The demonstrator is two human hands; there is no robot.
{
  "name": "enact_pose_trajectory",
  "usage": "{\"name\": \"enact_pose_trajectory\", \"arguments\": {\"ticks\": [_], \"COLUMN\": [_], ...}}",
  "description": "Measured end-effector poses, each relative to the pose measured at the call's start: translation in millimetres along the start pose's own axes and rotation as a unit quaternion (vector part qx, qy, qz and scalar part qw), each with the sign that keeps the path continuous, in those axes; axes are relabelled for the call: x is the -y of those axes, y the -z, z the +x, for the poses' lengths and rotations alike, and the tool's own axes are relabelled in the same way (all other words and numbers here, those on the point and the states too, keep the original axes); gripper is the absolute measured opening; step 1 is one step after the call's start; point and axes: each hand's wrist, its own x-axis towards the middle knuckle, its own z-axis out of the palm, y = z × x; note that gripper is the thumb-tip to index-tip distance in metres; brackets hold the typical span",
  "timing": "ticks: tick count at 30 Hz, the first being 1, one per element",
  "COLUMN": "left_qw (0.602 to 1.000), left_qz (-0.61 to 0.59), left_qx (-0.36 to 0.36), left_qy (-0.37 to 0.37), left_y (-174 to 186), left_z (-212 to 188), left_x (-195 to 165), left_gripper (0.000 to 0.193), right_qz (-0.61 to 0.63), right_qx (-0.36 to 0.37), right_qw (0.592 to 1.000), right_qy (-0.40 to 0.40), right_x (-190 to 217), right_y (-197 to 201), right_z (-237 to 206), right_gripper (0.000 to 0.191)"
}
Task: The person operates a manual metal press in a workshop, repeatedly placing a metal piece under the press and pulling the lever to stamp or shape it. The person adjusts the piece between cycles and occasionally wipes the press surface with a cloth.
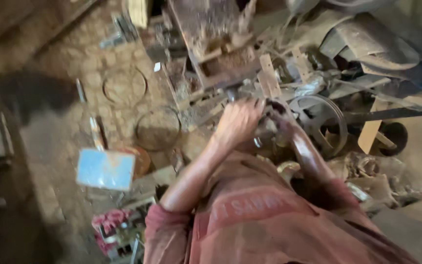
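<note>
A dirt floor [50, 122] strewn with scrap fills the left half of the frame, its far left lost in shadow. To the right stands a rusty machine [230, 58], its upper parts cut off by the top edge and its frame blurred by camera motion, so little of its make can be told. A grooved pulley wheel [321, 122] sits at its right side, with a dark belt [391, 113] running off toward the right edge.

A person in a faded red shirt [269, 220] leans over the machine, the shirt cut off by the bottom edge. The left hand [238, 122] rests, fingers curled, against the machine's lower metalwork just left of the wheel; what it grips, if anything, is hidden beneath the knuckles. The right hand [274, 115] reaches in beside it, dark and smeared, and appears closed round a part of the machine, though the blur leaves its state uncertain.

On the floor lie two thin wire rings [124, 87], one above the other, left of the machine. Below them a flat blue rectangular panel [106, 169] stands out, with an orange round tin [142, 159] half hidden behind it. At the bottom edge a pink-and-white package [111, 222] lies among clutter, its markings too blurred to make out.
</note>
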Motion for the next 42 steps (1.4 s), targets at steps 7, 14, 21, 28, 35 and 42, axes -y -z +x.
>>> {"name": "enact_pose_trajectory", "arguments": {"ticks": [7, 14, 21, 28, 35, 42], "left_qw": [0.998, 0.986, 0.982, 0.974, 0.968, 0.959], "left_qz": [-0.001, -0.059, -0.038, -0.070, -0.132, -0.176], "left_qx": [-0.040, -0.159, -0.184, -0.213, -0.214, -0.221], "left_qy": [0.039, 0.003, 0.008, -0.007, 0.003, -0.023], "left_y": [-31, -66, -72, -82, -94, -61], "left_z": [-5, -17, -35, -37, -44, -48], "left_x": [12, 31, 46, 62, 83, 95], "left_gripper": [0.025, 0.030, 0.032, 0.031, 0.024, 0.046], "right_qz": [0.034, -0.237, -0.445, -0.495, -0.448, -0.321], "right_qx": [0.049, 0.068, 0.057, 0.031, 0.044, 0.028], "right_qw": [0.995, 0.959, 0.787, 0.790, 0.868, 0.926], "right_qy": [0.077, 0.142, 0.425, 0.361, 0.210, 0.198], "right_x": [-16, 18, 41, 70, 104, 97], "right_y": [-6, 6, -20, -38, -71, -90], "right_z": [6, 11, 17, 9, 1, -4], "right_gripper": [0.048, 0.033, 0.017, 0.023, 0.036, 0.043]}}
